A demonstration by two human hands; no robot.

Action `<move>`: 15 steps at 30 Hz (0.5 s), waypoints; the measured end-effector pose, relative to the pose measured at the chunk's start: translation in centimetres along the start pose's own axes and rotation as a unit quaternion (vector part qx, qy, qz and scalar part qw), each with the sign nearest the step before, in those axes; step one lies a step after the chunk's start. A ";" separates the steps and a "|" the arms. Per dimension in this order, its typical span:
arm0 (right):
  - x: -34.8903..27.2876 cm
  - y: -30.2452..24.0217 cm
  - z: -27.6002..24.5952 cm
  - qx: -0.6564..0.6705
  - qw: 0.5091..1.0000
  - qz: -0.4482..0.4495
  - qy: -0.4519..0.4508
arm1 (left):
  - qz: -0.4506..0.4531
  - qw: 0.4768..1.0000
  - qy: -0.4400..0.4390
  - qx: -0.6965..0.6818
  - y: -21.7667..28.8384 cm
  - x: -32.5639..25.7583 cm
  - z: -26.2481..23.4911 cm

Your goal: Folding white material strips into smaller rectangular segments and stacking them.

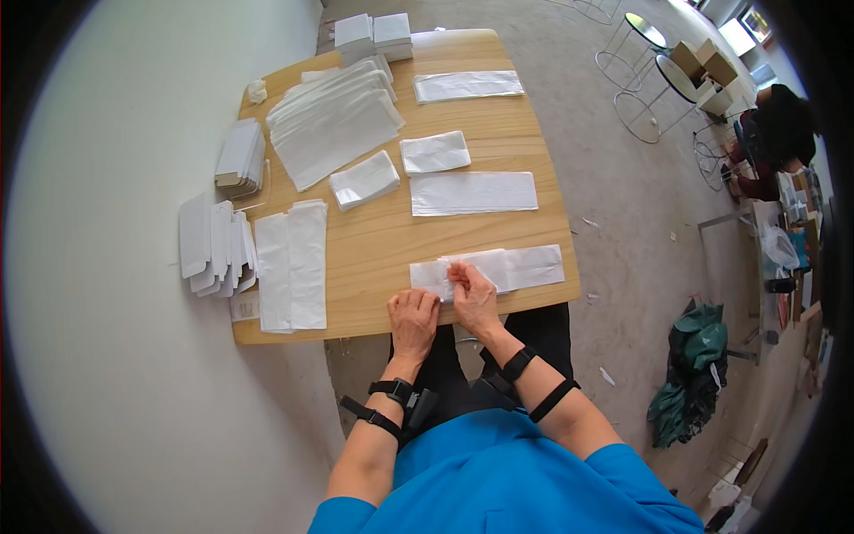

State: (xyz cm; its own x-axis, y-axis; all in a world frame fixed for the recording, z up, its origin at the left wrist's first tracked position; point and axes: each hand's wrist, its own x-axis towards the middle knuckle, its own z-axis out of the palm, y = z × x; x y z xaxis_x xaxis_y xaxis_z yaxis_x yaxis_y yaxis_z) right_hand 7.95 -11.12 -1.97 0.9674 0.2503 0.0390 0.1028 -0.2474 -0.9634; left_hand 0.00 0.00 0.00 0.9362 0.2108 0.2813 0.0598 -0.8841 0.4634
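Observation:
A long white folded sheet (535, 265), thin like a plastic or paper sleeve, lies along the near edge of the wooden table, with a layered part near its middle. At its near left corner my left hand (414, 322) is closed, fingers bent over the edge of the sheet. Just to the right, my right hand (476, 301) rests over the layered part. Its fingers are curled together; what lies between them is hidden. Farther back are a flat white strip (474, 193) and two shorter folded white pieces (435, 152) (365, 180).
The wooden table (374, 258) also holds a fanned pile of white sheets (334, 133), two long sheets (292, 267) and stacked white boxes (374, 37). Flattened cartons (213, 245) stand against the wall. Right, a green bag (694, 365) lies on the floor; another person (774, 133) bends beyond.

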 end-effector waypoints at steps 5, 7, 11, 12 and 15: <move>-0.2 -0.4 0.1 -0.015 1.000 0.005 0.004 | -0.045 0.998 0.033 -0.035 -0.2 -0.3 -0.1; -0.1 -0.4 0.0 -0.014 1.000 0.006 0.006 | -0.132 0.983 0.064 -0.114 -0.2 -0.3 0.0; 0.1 -1.0 -0.1 -0.021 0.999 0.028 -0.015 | -0.381 0.786 0.205 -0.441 0.0 -0.5 0.5; 0.2 -1.0 -0.2 -0.021 0.999 0.027 -0.014 | -0.370 0.762 0.234 -0.477 0.3 -0.3 0.6; 0.4 -1.0 -0.7 -0.030 0.999 0.026 -0.012 | -0.363 0.765 0.250 -0.470 1.4 -0.1 0.6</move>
State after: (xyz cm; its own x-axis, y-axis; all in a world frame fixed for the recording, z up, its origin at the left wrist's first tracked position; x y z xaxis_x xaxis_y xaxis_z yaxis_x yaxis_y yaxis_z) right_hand 8.37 -11.39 -0.81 0.9659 0.2583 -0.0182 0.0665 -0.3154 -0.9466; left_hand 0.16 -1.49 0.15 0.5113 0.8445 -0.1595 0.0057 0.1823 0.9832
